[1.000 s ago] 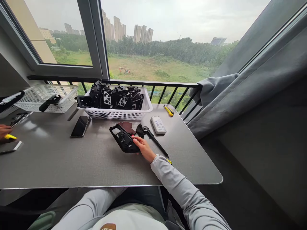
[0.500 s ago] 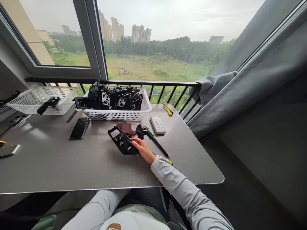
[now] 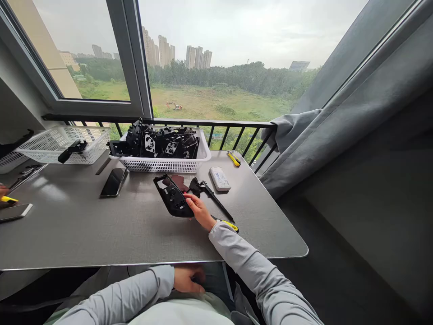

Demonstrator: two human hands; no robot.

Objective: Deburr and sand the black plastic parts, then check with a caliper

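Note:
My right hand (image 3: 200,211) is closed on the right edge of a black plastic panel (image 3: 173,197) with several cut-outs, holding it tilted over the table. Just behind the panel lie a dark reddish-brown piece (image 3: 179,182) and a black caliper (image 3: 216,198). A yellow-handled tool (image 3: 230,225) sits beside my right wrist, partly hidden by the sleeve. Below the table's front edge, my left hand (image 3: 188,278) rests near my lap, thumb apart from the partly shaded fingers; I see nothing in it.
A white basket (image 3: 158,166) full of black plastic parts stands at the back. Another white basket (image 3: 98,135) is left of it. A phone (image 3: 113,182), a white box (image 3: 219,178) and a yellow cutter (image 3: 233,158) lie on the table. Another person's hand (image 3: 3,190) shows at far left.
My left hand has come into view at my lap. The panel in my right hand has turned slightly. At the far left, another person's hand has appeared by a yellow tool.

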